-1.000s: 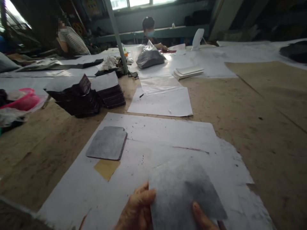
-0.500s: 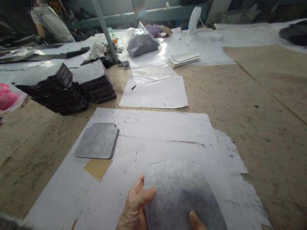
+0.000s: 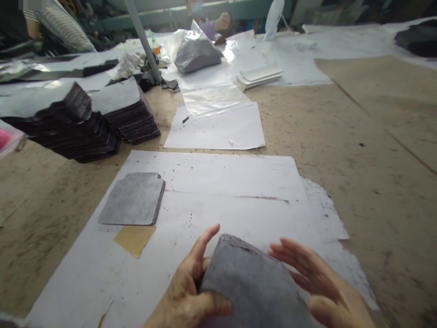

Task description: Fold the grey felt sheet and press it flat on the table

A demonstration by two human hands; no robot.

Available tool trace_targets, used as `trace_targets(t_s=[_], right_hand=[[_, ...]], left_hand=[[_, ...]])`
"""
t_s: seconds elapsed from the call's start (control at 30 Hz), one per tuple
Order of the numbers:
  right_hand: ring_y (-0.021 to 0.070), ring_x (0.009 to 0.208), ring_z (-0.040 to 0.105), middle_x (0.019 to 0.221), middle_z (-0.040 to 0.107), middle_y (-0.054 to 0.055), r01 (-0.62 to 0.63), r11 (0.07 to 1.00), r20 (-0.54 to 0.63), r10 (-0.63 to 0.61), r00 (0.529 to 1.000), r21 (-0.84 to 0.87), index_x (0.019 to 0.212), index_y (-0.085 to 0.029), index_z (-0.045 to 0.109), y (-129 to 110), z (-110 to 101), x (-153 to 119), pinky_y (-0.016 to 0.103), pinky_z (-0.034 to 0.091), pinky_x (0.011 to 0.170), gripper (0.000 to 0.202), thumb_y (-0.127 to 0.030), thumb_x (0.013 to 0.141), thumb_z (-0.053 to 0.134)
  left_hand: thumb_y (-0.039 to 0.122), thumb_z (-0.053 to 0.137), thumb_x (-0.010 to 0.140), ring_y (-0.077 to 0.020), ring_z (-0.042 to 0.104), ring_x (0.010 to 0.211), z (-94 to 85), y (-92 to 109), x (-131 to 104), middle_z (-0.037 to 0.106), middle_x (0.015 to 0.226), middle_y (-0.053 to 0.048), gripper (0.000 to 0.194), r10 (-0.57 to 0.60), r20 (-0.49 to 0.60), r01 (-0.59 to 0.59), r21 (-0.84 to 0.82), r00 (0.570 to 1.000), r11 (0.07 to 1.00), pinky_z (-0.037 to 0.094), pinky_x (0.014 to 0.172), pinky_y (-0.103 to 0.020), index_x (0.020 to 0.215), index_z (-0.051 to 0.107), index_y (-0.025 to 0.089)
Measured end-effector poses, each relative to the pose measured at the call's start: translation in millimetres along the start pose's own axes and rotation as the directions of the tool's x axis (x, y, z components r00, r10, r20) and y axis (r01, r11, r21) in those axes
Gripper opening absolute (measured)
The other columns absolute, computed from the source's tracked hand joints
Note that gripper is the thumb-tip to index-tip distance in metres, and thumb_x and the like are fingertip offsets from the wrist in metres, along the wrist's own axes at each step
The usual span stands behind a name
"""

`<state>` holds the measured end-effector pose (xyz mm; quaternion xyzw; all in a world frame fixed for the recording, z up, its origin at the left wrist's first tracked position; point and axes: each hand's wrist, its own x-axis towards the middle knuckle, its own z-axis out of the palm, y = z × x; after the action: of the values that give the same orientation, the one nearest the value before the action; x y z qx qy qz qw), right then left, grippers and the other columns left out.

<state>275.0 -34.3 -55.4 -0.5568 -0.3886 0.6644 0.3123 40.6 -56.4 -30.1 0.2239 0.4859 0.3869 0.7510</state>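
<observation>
Grey piece point(image 3: 254, 282) sits between the hands, above the white sheet point(image 3: 218, 175). Left hand point(image 3: 191, 287) clasps its left edge, thumb on top; right hand point(image 3: 324, 282), fingers extended, flanks its right edge (contact unclear). Long axis indeterminate, near end cropped.

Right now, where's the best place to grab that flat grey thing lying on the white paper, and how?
I'd pinch the flat grey thing by its right edge, coming from the right, with a thumb on top. It lies flat, and that edge shows its thickness. The left hand is on that side. The near edge looks less handy, since the tan scrap lies there.
</observation>
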Motion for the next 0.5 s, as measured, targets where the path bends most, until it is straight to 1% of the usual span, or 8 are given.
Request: trace_targets(t_s=[0.07,0.1,0.13,0.17,0.23,0.3,0.4,0.5], right_hand=[[0.029,0.113,0.05,0.12,0.057,0.01,-0.004,0.979,0.157,0.037,0.987,-0.205,0.123,-0.021,0.052,-26,6,9,0.037,0.041,0.094,0.073,-0.043,0.056,0.075],[0.0264,0.104,0.055,0.11,0.061,0.008,0.0,0.963,0.223,0.063,0.973,-0.269,0.118,-0.02,0.056,-36,11,12,0.032,0.045,0.087,0.071,-0.039,0.053,0.077],[0.0224,0.09,0.059,0.098,0.065,0.004,-0.014,0.941,0.314,0.127,0.941,-0.338,0.112,-0.021,0.059,-45,18,14,0.026,0.047,0.074,0.063,-0.035,0.053,0.077],[0.0181,0.078,0.058,0.087,0.065,0.0,-0.03,0.921,0.354,0.18,0.918,-0.389,0.103,-0.021,0.062,-51,24,15,0.022,0.045,0.062,0.051,-0.031,0.054,0.076],[0.0115,0.061,0.051,0.07,0.061,-0.004,-0.054,0.884,0.35,0.24,0.905,-0.465,0.086,-0.02,0.063,-55,35,13,0.018,0.036,0.048,0.025,-0.026,0.062,0.07],[0.009,0.055,0.047,0.064,0.058,-0.006,-0.032,0.853,0.276,0.204,0.939,-0.521,0.078,-0.02,0.061,-52,42,8,0.018,0.032,0.045,0.009,-0.024,0.07,0.062],[0.0092,0.054,0.048,0.064,0.059,-0.006,0.038,0.823,0.213,0.102,0.972,-0.567,0.081,-0.021,0.061,-46,46,3,0.018,0.034,0.048,0.01,-0.028,0.075,0.058],[0.0109,0.058,0.051,0.068,0.062,-0.005,0.026,0.857,0.219,0.102,0.97,-0.515,0.087,-0.022,0.063,-43,46,3,0.019,0.036,0.05,0.016,-0.032,0.077,0.056]], left_hand=[[0.005,0.065,0.061,-0.0165,0.058,0.07,0.8,2,1,0.065,0.084,0.0,0.097,-0.032,0.079,0.023,0.111,0.996,0.994,0.041,0.06,-0.024,0.141,0.017,0.032],[0.005,0.063,0.061,-0.0157,0.057,0.068,1.5,3,2,0.064,0.082,0.001,0.096,-0.045,0.102,0.028,0.169,0.994,0.985,0.039,0.058,-0.024,0.141,0.017,0.031],[0.006,0.063,0.062,-0.0151,0.056,0.067,2.2,4,3,0.063,0.08,0.002,0.094,-0.055,0.108,0.031,0.218,0.993,0.975,0.038,0.056,-0.023,0.14,0.018,0.03],[0.006,0.062,0.062,-0.0145,0.055,0.065,2.8,5,5,0.062,0.079,0.002,0.092,-0.06,0.097,0.033,0.253,0.993,0.967,0.037,0.055,-0.022,0.139,0.019,0.029],[0.008,0.061,0.062,-0.0137,0.053,0.063,3.4,6,8,0.061,0.078,0.002,0.086,-0.059,0.054,0.041,0.282,0.997,0.958,0.035,0.053,-0.022,0.137,0.024,0.027],[0.009,0.059,0.062,-0.0134,0.052,0.062,3.1,8,11,0.06,0.077,0.002,0.075,-0.052,0.031,0.041,0.292,0.998,0.956,0.035,0.052,-0.022,0.131,0.033,0.024],[0.007,0.057,0.061,-0.0139,0.052,0.066,1.3,11,13,0.059,0.074,0.002,0.057,-0.03,0.076,0.002,0.342,0.997,0.94,0.037,0.056,-0.022,0.117,0.051,0.02],[0.007,0.057,0.061,-0.013,0.05,0.066,-0.5,12,13,0.06,0.074,0.001,0.046,-0.031,0.131,-0.02,0.369,0.991,0.929,0.038,0.058,-0.022,0.105,0.063,0.017]])
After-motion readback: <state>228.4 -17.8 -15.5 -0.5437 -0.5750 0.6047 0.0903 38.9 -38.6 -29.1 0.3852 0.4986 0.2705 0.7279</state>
